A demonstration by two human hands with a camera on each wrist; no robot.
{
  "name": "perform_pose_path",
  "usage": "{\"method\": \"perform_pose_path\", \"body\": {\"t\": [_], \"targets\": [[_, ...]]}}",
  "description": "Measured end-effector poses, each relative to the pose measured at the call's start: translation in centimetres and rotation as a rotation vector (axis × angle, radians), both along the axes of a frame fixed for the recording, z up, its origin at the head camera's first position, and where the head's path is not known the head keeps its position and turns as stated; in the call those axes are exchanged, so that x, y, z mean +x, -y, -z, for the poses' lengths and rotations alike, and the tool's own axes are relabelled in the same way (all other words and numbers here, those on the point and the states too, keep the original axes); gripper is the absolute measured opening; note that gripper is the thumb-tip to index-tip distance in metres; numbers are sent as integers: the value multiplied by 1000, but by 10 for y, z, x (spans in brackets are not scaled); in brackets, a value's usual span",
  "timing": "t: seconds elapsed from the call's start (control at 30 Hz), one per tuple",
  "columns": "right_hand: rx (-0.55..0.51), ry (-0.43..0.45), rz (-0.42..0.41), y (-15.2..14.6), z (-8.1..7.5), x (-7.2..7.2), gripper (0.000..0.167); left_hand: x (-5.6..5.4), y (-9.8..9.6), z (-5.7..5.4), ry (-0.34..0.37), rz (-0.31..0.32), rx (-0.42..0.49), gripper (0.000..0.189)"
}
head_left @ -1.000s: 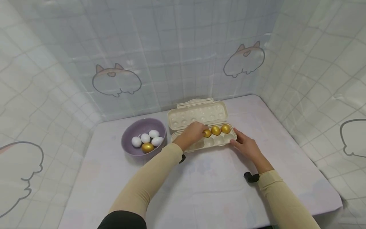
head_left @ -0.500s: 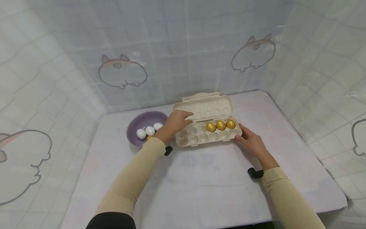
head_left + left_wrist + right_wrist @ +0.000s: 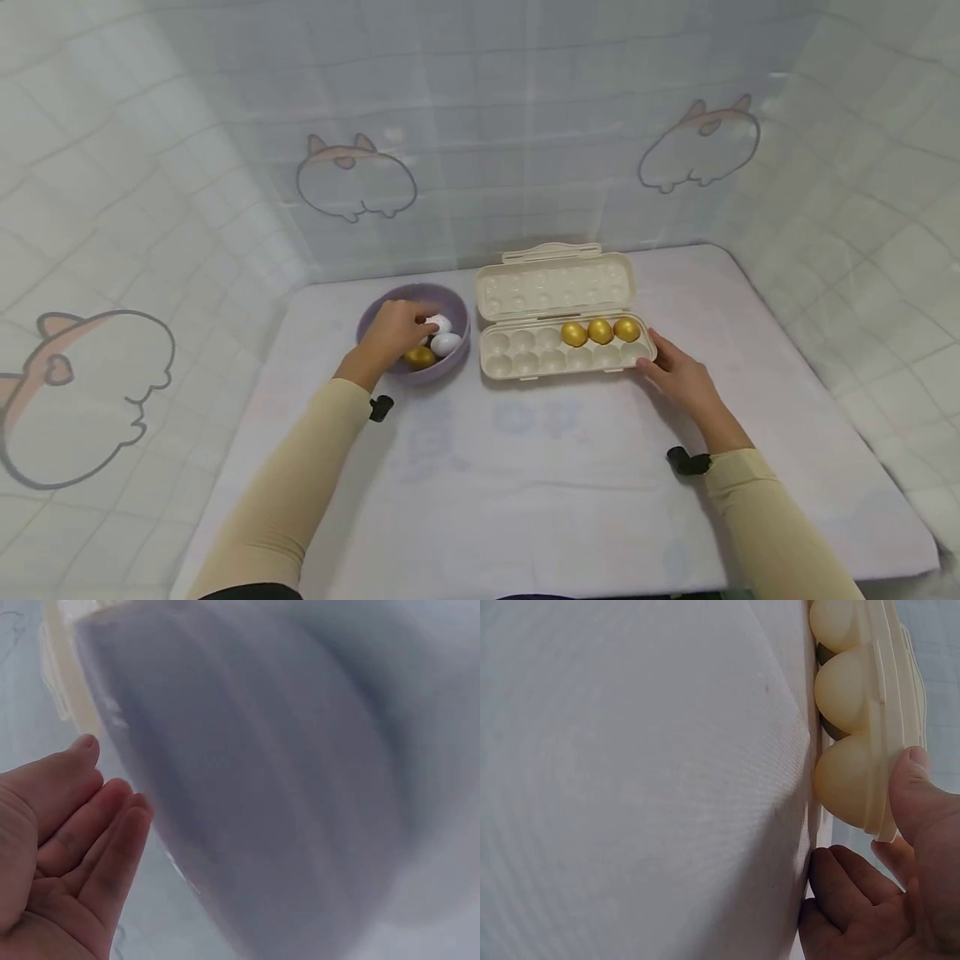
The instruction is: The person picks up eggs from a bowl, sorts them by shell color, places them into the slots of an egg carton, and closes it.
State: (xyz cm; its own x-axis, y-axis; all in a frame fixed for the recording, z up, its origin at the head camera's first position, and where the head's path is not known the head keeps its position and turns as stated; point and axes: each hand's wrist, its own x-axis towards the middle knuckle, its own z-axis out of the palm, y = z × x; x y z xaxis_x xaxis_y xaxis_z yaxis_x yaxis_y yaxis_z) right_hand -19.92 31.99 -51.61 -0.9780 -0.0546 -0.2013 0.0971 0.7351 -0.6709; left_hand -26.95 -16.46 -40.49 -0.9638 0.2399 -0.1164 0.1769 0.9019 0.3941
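Observation:
My left hand (image 3: pixel 392 333) is over the purple bowl (image 3: pixel 423 377), fingers loosely bent above white eggs (image 3: pixel 446 344) and one golden egg (image 3: pixel 419 358). In the left wrist view the fingers (image 3: pixel 124 840) curve at the bowl's rim with nothing visible between them; the bowl wall hides the eggs there. A cream egg carton (image 3: pixel 527 362) lies with its lid tilted back. Three golden eggs (image 3: pixel 600 331) fill the right part of its back row. My right hand (image 3: pixel 681 379) holds the carton's right end, its thumb on the edge in the right wrist view and fingers curled below.
The bowl stands left of the carton, with a narrow gap between them. A pale cloth covers the table (image 3: pixel 510 492). Behind it hangs a tiled-pattern sheet (image 3: pixel 487 150) with cartoon animals, and similar sheets close off both sides.
My left hand has let go of a golden egg in the carton and moved left to the bowl. The right hand stays at the carton's end. The head view has shifted.

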Motion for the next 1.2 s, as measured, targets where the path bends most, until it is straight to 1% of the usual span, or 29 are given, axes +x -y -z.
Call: {"method": "perform_pose_path", "body": {"t": [0.07, 0.2, 0.4, 0.47, 0.7, 0.87, 1.03, 1.2], "targets": [[-4, 10, 3, 0, 0, 0, 87, 6, 9, 2, 22, -10, -16, 37], [-7, 17, 3, -1, 0, -1, 89, 17, 23, 8, 45, -1, -54, 33], [-5, 12, 4, -3, 0, 0, 89, 24, 34, 15, 85, 54, -109, 29], [-2, 12, 3, -2, 0, 0, 88, 25, 37, 18, 88, 73, -119, 28], [0, 12, 4, 1, -3, 2, 86, 23, 37, 26, 93, 78, -96, 24], [-14, 24, 15, 2, -2, 2, 87, 18, 34, 33, 85, 98, -98, 21], [-10, 20, 19, 2, 0, 2, 87, 14, 31, 38, 74, 124, -108, 16], [-6, 13, 25, 1, 1, 1, 86, 10, 27, 40, 80, 115, -92, 16]]}}
